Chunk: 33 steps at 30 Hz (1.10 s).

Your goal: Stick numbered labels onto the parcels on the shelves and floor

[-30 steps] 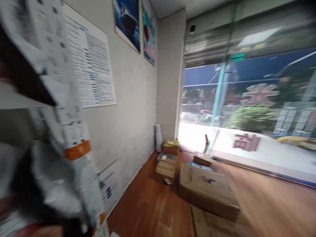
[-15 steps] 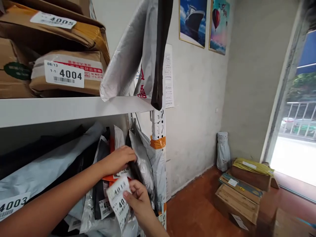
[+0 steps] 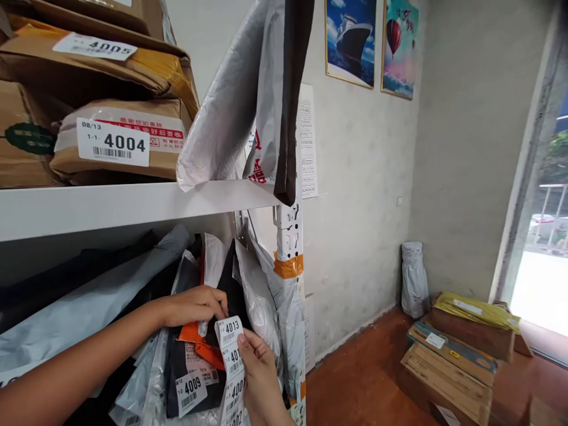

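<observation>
Lowered since before, left hand [image 3: 195, 305] is sitting at the top of label strip [image 3: 231, 371], grip indiscernible; right hand [image 3: 261, 374] is grasping that strip, thumb foremost.

Right hand [image 3: 261, 374] pinching strip of numbered labels [image 3: 232, 355], 4013 topmost. Left hand [image 3: 194, 305] close by strip's upper end. Bagged parcels [image 3: 260, 296] crowded around both. Overhead, white shelf [image 3: 133, 206] bearing parcel labelled 4004 [image 3: 120, 141]. Cardboard boxes [image 3: 446, 374] on floor, far right.

Before you, the white shelf [image 3: 133, 208] carries brown parcels [image 3: 122, 142] and leaning plastic mailers [image 3: 222, 112], bagged packages [image 3: 258, 296] crowd beneath it, and cartons [image 3: 448, 370] sit on the reddish floor [image 3: 350, 378].
</observation>
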Tool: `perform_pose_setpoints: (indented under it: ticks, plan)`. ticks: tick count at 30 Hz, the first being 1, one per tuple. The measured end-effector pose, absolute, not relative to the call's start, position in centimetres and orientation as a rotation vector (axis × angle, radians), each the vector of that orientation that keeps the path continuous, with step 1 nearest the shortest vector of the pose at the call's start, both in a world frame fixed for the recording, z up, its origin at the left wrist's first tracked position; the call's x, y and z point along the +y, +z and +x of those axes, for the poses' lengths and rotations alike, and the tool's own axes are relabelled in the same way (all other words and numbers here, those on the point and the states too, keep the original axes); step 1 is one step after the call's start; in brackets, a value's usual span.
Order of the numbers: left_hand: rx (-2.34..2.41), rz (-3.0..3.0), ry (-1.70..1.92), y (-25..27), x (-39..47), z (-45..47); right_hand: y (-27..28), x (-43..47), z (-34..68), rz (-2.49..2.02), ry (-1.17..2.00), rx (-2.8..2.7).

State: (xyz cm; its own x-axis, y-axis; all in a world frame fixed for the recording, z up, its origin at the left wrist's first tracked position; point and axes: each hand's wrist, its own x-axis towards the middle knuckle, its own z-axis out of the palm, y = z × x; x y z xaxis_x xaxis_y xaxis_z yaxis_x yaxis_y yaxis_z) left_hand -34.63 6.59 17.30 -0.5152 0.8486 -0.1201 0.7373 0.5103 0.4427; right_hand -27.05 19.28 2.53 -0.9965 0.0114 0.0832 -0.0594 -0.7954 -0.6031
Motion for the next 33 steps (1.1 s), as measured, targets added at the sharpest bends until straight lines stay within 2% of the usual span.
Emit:
perform_pose_setpoints:
  ticks: [3,8,13,21,29,33]
  plan:
    - [2.520,1.176,0.530,17.1,7.2,-35.3,3.2,18.8,-26.9,-0.015,3.026,-0.913]
    - [2.704,1.113,0.202,16.9,9.0,-34.7,3.3,17.2,-27.1,-0.190,2.965,-0.808]
    - [2.817,1.087,0.034,16.8,9.7,-33.0,2.7,16.3,-27.3,-0.218,2.908,-0.774]
    - [2.811,1.114,0.058,16.5,9.3,-32.9,1.6,16.5,-27.1,-0.095,2.781,-0.936]
    - [2.811,1.127,0.054,16.3,9.2,-32.6,1.5,16.6,-27.0,-0.123,2.832,-0.901]
    - [2.835,1.163,-0.067,15.9,9.3,-32.6,1.4,16.8,-27.4,-0.218,2.915,-0.853]
